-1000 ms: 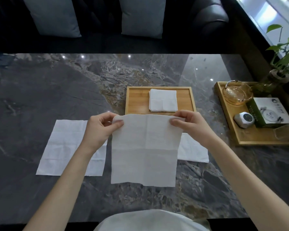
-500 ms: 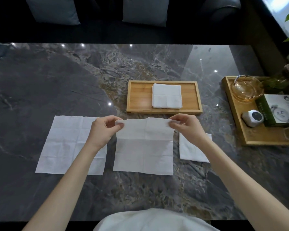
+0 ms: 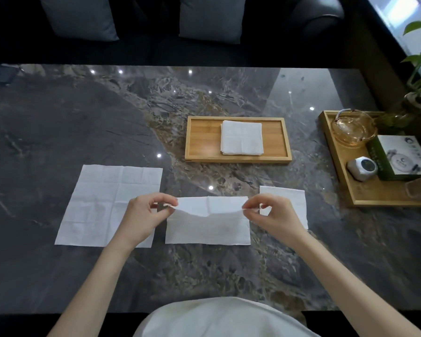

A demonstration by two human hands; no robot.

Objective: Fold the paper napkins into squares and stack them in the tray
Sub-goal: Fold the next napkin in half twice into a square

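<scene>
A napkin point(image 3: 207, 222) is being folded in half on the table point(image 3: 83, 117), directly in front of the person. Its far edge is pinched at both corners, thumb against forefinger: the left corner by the left hand point(image 3: 144, 215), the right corner by the right hand point(image 3: 272, 215). The raised flap is held just above the lower layer, sagging slightly in the middle, and its edge is not yet brought to the near edge. The long axis of the half-folded strip runs left to right, so the near edge lies toward the body from the fingers; both hands are equally placed for it. The coming move is judged to turn on that edge being met squarely.

The tray point(image 3: 238, 159) lies beyond the napkin, well apart, with a stack point(image 3: 241, 137) of folded squares in it. An open napkin point(image 3: 102, 203) is spread to the left, partly under the left hand. A smaller folded piece point(image 3: 294, 200) lies just behind the right hand. Nothing is seen between the strip and the tray
</scene>
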